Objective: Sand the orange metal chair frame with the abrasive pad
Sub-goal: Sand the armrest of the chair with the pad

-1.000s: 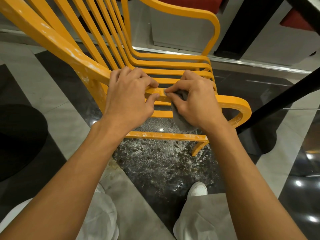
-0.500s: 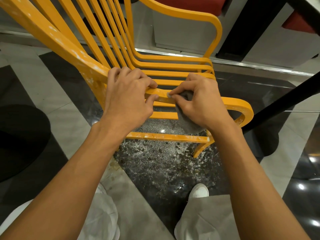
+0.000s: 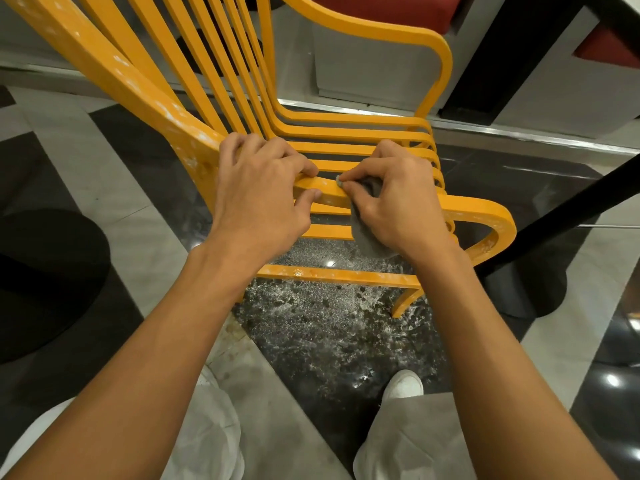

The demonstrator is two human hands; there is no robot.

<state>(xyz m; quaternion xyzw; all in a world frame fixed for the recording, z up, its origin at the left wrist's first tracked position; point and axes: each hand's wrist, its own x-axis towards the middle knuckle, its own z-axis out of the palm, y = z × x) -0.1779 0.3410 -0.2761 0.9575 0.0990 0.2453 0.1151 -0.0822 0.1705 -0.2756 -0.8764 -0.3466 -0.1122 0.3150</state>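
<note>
— Where are the hands?
— Left hand [image 3: 258,195] grips the near armrest of the orange chair frame [image 3: 478,211]; right hand [image 3: 398,199] presses the grey abrasive pad [image 3: 367,239] onto it.
— And below?
— Pale dust on the dark floor [image 3: 332,327].

The chair frame [image 3: 363,133] stood on the floor [image 3: 332,327] before the person, the left hand [image 3: 259,199] on its near armrest, the right hand [image 3: 398,199] just beside it, pressing the abrasive pad [image 3: 367,237] onto that rail; a shoe [image 3: 403,384] lay below
</note>
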